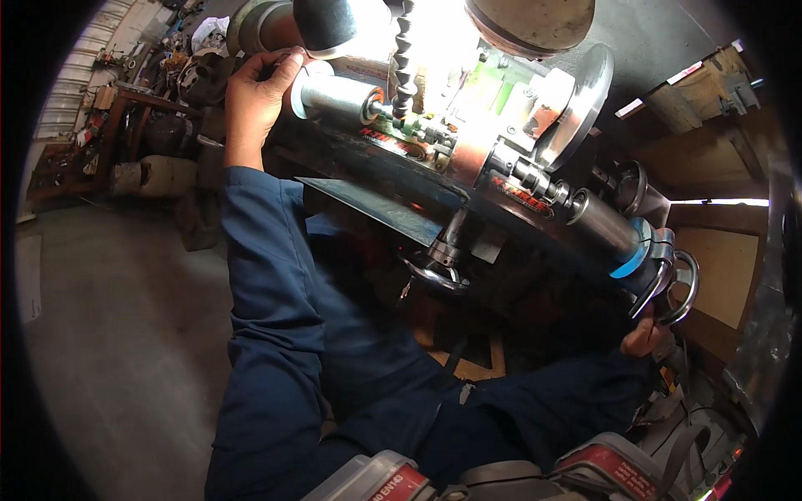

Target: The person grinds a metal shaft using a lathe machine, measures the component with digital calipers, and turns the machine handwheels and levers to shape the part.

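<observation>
My left hand (261, 104) is raised to the left end of a bench machine, thumb and fingers pinched together beside the light grey metal cylinder (338, 98). What the fingertips hold, if anything, is hidden. At the machine's right end, my right hand (645, 336) is closed low by the chrome handwheel (687, 288) and a slanted metal lever (648, 292); its exact grip is hard to make out. Between the two end cylinders runs a slim metal shaft assembly (528, 174). A large shiny disc wheel (578, 108) stands behind it.
A dark twisted hose (404, 58) hangs over the brightly lit middle. Below the bed, a smaller handwheel (436, 274) juts toward me beside a sloping metal plate (376, 204). Cluttered parts (200, 79) lie at far left. A respirator with red-labelled filters (606, 468) shows at the bottom edge.
</observation>
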`<state>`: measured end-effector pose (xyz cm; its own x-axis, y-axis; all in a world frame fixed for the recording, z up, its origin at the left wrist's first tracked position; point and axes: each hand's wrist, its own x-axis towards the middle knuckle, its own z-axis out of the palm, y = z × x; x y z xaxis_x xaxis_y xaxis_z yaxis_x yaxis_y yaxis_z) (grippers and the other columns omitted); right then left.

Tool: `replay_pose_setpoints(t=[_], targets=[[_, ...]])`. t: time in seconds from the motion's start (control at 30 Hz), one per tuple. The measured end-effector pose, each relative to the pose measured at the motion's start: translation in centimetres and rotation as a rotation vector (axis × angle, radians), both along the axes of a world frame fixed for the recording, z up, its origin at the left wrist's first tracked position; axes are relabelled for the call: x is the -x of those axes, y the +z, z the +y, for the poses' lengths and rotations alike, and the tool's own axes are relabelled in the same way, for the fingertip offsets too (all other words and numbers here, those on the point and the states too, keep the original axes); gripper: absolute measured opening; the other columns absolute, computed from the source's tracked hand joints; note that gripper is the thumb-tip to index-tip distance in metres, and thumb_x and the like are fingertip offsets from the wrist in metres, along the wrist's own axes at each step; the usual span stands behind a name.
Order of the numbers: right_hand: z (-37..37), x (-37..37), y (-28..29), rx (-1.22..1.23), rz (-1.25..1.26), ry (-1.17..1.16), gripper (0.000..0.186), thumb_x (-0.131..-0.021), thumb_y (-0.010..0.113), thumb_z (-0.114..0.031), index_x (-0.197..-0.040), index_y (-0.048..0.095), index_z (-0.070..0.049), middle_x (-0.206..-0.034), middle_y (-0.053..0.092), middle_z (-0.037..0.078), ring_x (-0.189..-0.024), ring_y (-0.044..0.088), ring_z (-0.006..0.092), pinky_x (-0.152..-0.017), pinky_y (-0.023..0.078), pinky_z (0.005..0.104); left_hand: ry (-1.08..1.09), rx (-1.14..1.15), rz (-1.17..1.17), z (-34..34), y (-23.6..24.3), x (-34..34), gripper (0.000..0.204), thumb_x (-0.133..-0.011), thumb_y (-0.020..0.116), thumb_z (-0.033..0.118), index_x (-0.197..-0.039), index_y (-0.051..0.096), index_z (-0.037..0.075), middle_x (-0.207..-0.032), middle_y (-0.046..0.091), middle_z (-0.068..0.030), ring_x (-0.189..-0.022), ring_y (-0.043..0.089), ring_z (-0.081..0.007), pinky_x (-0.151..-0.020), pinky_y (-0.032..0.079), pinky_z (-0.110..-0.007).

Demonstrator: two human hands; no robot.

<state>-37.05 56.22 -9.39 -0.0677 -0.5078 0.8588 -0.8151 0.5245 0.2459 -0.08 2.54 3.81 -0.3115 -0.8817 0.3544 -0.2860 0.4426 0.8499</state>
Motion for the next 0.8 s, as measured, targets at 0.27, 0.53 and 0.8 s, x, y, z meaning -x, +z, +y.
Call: replay_pose_setpoints(t=[0.27,0.53,0.8], targets=[[-3.4,0.2,2.0,0.109,-0.730,0.173,0.034,-0.097,0.052,-0.016,-0.119,0.055,0.011,-0.112,0.062,0.026,-0.096,0.062,0.0357,-0.086,0.049,0.0437,-0.043,-0.014,0.031,-0.7,-0.5,-0.6,0.029,-0.084,0.078,0.023,-0.096,0.070,-0.003,-0.091,0.074,-0.0081,-0.086,0.067,-0.0112,-0.081,0.051,-0.025],[-5.2,2.7,2.6,0.048,-0.932,0.236,0.035,-0.097,0.053,-0.015,-0.121,0.054,0.010,-0.114,0.061,0.025,-0.099,0.061,0.0352,-0.088,0.048,0.0429,-0.011,0.002,-0.032,-0.9,-0.5,-1.0,0.034,-0.083,0.078,0.030,-0.098,0.072,-0.001,-0.089,0.074,-0.0062,-0.085,0.065,-0.0090,-0.079,0.050,-0.024],[-5.3,4.6,2.4,0.031,-1.036,0.275,0.035,-0.097,0.054,-0.014,-0.123,0.052,0.009,-0.116,0.060,0.024,-0.102,0.060,0.0348,-0.090,0.047,0.0420,-0.043,-0.009,0.009,-0.6,-0.4,-0.6,0.029,-0.084,0.078,0.023,-0.095,0.071,-0.003,-0.093,0.073,-0.0078,-0.087,0.065,-0.0110,-0.083,0.050,-0.025]])
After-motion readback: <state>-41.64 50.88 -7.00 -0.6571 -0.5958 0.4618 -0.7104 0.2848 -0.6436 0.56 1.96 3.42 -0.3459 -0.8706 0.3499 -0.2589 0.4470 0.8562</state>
